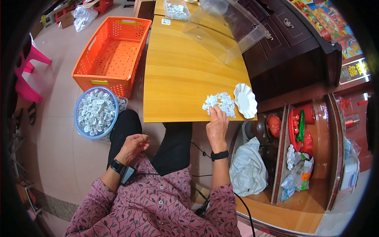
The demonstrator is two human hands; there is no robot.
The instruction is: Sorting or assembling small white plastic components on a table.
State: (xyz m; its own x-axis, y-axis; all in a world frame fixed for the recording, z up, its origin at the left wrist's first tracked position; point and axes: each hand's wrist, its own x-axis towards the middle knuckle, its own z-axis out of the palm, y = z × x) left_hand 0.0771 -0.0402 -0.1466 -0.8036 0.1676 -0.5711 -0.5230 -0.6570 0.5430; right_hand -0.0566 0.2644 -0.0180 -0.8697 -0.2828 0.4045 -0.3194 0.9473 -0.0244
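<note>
Small parts: a loose heap of little white plastic pieces (219, 104) lies on the near right corner of the surface, flat and scattered, each piece too small to tell its shape.
Right hand: the right hand (216, 127) reaches forward from the 6 o'clock side, palm down, forearm straight, fingertips (215, 111) resting on the near edge of the heap. Its grip is loosely spread over the pieces; whether it pinches one cannot be told. A black band sits on the wrist.
Left hand: the left hand (133, 146) hangs over the lap, well apart from the surface, fingers curled inward and pressed together in a loose fist. Whether it holds anything cannot be told. It also wears a black wrist band.
Dish: a white dish with a wavy rim (245, 101) lies just beside the heap at its 3 o'clock, at the surface's right edge.
Surface: a light wooden surface (181, 75) runs away toward 12 o'clock.
Clear cover: a transparent plastic box (221, 27) rests on the far part, at 12 o'clock from the heap.
Blue basket: a round blue basket (96, 112) full of white pieces stands on the floor at 9 o'clock.
Orange crate: an orange plastic crate (112, 51) stands behind the basket, at 10 o'clock.
Shelf: a wooden shelf (304, 150) at 4 o'clock holds red items and bags.
</note>
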